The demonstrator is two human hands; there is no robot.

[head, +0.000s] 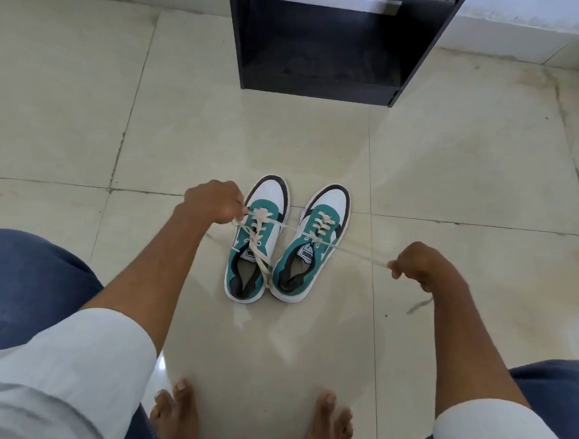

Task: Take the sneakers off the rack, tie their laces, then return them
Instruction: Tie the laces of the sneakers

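My left hand (215,200) fingers pinch one lace end (239,220); my right hand (420,264) fingers pinch the other lace end (363,256), drawn taut across the right sneaker (313,244). Both ends run from the left sneaker (256,241). The pair stands side by side on the tiled floor (452,167), before the dark rack (324,43).

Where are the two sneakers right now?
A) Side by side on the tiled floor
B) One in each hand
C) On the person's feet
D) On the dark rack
A: both sneakers stand side by side on the floor, in front of the rack, while the left hand and right hand pull laces.
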